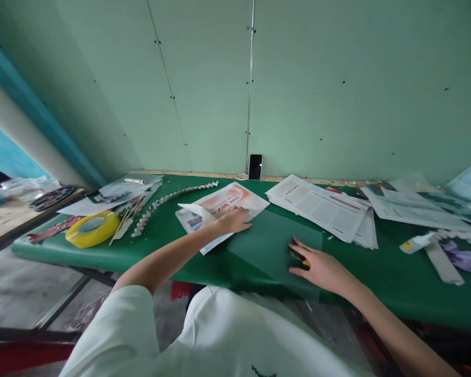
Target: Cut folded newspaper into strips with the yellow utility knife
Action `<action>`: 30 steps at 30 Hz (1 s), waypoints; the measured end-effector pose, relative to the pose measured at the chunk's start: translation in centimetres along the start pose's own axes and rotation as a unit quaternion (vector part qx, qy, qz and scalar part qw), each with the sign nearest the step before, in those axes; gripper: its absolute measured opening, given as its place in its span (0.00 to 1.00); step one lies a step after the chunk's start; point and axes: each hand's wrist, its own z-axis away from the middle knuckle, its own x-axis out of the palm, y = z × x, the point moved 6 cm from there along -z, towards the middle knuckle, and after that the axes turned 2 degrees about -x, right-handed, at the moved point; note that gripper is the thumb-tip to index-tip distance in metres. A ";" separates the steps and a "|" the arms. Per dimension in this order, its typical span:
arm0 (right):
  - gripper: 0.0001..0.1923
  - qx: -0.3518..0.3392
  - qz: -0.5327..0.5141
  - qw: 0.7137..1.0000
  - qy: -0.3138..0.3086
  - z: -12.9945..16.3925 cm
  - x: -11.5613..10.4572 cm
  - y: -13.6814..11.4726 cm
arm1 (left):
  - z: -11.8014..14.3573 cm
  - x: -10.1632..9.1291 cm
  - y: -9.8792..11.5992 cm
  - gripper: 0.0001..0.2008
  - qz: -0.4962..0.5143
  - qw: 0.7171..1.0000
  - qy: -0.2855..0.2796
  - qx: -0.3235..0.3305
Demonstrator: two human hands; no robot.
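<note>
My left hand (pixel 234 220) lies on a printed sheet of paper (pixel 235 196) with red lettering, its fingers stretched out. The paper's left corner is folded up, showing a pale underside. To the right, my right hand (pixel 321 266) is low over the green tabletop, thumb and fingers spread apart. Between them, partly hidden by the hand, is a small dark and yellow tool (pixel 299 257); its kind is not clear. A clear sheet (pixel 272 238) appears to cover the table between my hands.
A stack of printed papers (pixel 317 207) lies right of centre. On the left are a yellow tape roll (pixel 112 230), thin sticks (pixel 126 220) and a zigzag paper strip (pixel 168 198). A phone (pixel 255 166) leans against the wall. At right are a glue bottle (pixel 416 243) and purple crumpled material (pixel 460 256).
</note>
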 end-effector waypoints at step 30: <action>0.46 -0.234 0.260 0.932 0.092 7.1 1.7 -1.4 | 10.2 -3.3 -4.5 0.42 0.017 0.998 -0.057 0.037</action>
